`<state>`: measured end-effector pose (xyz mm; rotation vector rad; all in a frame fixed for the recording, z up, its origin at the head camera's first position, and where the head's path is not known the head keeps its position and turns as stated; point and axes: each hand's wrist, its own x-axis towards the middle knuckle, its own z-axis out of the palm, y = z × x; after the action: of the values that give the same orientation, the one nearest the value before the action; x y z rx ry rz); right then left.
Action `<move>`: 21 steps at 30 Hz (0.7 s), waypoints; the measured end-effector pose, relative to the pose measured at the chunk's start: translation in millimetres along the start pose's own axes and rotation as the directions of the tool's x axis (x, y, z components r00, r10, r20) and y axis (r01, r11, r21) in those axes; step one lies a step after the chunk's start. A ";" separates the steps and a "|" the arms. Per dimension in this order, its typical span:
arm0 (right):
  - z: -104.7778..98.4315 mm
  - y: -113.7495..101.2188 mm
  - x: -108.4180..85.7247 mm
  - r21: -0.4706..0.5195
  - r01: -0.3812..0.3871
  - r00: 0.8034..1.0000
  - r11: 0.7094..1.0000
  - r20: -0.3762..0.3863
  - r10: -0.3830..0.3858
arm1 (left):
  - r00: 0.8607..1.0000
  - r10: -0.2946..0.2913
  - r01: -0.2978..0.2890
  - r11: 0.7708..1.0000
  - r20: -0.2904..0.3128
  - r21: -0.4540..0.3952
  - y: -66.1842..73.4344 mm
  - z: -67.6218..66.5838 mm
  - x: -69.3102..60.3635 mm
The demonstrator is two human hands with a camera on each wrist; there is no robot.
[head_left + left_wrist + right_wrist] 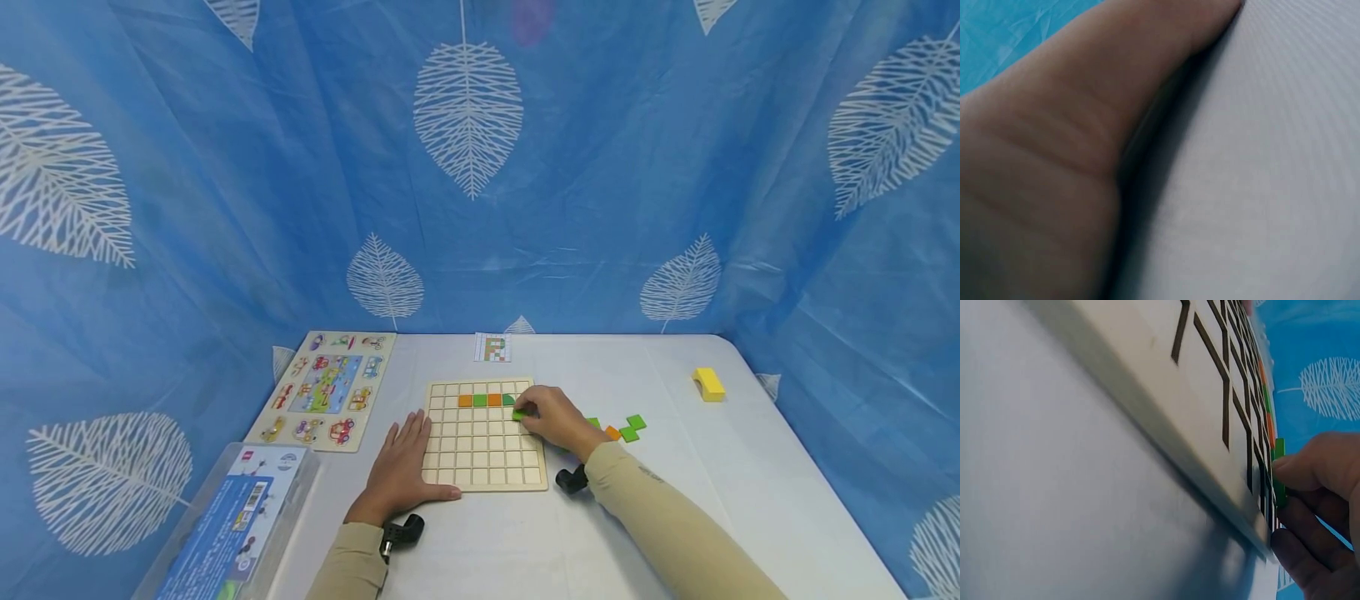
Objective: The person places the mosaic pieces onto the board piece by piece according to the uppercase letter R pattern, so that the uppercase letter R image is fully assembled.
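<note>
– So, where exactly is the green tile (518,414)?

– Between the thumb and fingertips of the right hand (555,417), over the right side of the wooden grid board (483,454). In the right wrist view it stands edge-on at the fingertips; whether it touches the wood, I can't tell.

– And how open is that hand?

– Barely: thumb and fingers curl in and pinch the tile. The left hand (405,467) is the opposite, spread wide, its fingers along the board's left edge and the thumb stretched out by the near left corner. It grips nothing that I can see.

– What lies on the grid already?

– One row near the far edge: an orange square (466,401), a green square (480,401), a second orange square (494,400), then a darker green piece (508,400), just beyond the pinched tile.

– And around it?

– Loose tiles (628,434), green and orange, to the right, partly behind the right forearm. A small pattern card (492,347) lies beyond the board, a vehicle puzzle (327,421) to the left, with a clear plastic case (300,492) nearer. A yellow block (711,387) sits far right on the white table (675,500), and a blue leaf-print curtain (600,167) hangs behind
</note>
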<state>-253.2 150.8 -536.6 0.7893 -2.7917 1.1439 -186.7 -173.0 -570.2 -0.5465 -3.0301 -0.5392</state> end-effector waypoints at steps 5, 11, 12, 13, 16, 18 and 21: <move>6.8 -4.3 4.2 -0.021 0.018 1.000 1.000 -0.018 -0.018 | 1.000 -0.004 0.003 1.000 0.006 0.011 0.7 -0.5 0.6; 12.6 -8.4 8.0 -0.038 -0.016 0.999 0.999 -0.032 0.015 | 1.000 -0.003 0.003 1.000 0.002 0.012 0.4 0.0 0.5; 13.0 -9.1 8.5 -0.042 -0.021 0.999 0.999 -0.033 0.019 | 1.000 -0.004 0.004 1.000 0.001 0.012 0.5 -0.1 0.4; 13.4 -9.3 8.7 -0.048 -0.022 0.999 0.999 -0.035 0.020 | 1.000 -0.004 0.004 1.000 0.000 0.010 0.4 0.0 0.4; 14.1 -9.9 9.0 -0.063 -0.025 0.999 0.998 -0.037 0.023 | 1.000 -0.006 0.006 1.000 0.006 0.006 1.1 -0.5 0.5; 14.3 -9.7 9.0 -0.070 -0.024 0.999 0.997 -0.036 0.021 | 1.000 -0.006 0.006 1.000 0.008 0.004 0.5 0.1 0.7; 14.7 -8.9 9.1 -0.081 -0.016 0.999 0.997 -0.041 0.013 | 1.000 -0.005 0.005 1.000 0.008 0.006 -0.3 0.8 1.2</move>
<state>-254.6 131.6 -539.6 0.7318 -2.7947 1.0283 -187.9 -172.6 -570.9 -0.5419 -3.0403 -0.5294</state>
